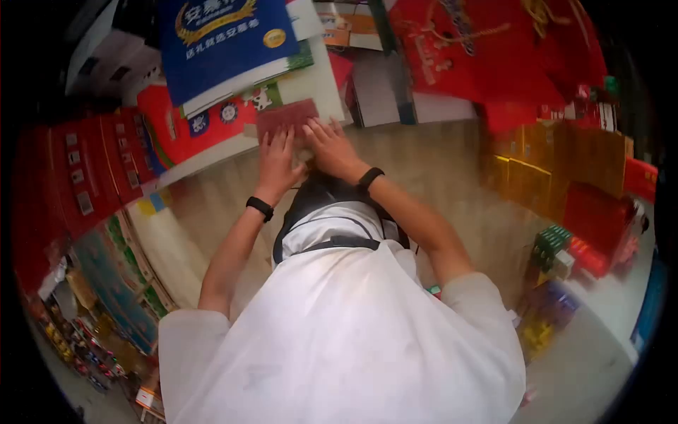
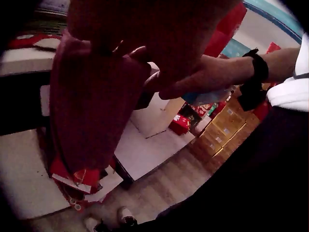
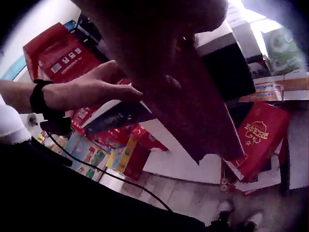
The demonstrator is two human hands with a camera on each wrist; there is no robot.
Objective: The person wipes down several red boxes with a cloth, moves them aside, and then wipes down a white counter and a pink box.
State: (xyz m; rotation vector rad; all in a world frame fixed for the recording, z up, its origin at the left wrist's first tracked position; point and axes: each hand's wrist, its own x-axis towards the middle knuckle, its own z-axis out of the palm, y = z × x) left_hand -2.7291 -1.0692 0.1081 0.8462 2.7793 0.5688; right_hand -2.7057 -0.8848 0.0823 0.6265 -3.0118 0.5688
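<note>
A folded maroon cloth [image 1: 288, 115] is stretched between my two hands just beyond my waist, at the edge of a white counter [image 1: 201, 161] in the head view. My left hand [image 1: 277, 166] grips its near side with the fingers laid over it. Close beside, the right hand [image 1: 337, 150] holds the cloth's right part. In the left wrist view the cloth [image 2: 91, 101] hangs down in a broad flap below the fingers. From the right wrist, the cloth [image 3: 203, 116] shows a straight lower edge, and the left hand [image 3: 99, 84] reaches in from the left.
On the counter lie a blue printed package [image 1: 226, 53] and a red carton with a cow picture [image 1: 212, 124]. Red cartons [image 1: 92, 166] stack at left. Red gift bags [image 1: 487, 56] stand at upper right, gold boxes [image 1: 530, 159] below them. A wooden-look floor [image 1: 431, 169] runs between.
</note>
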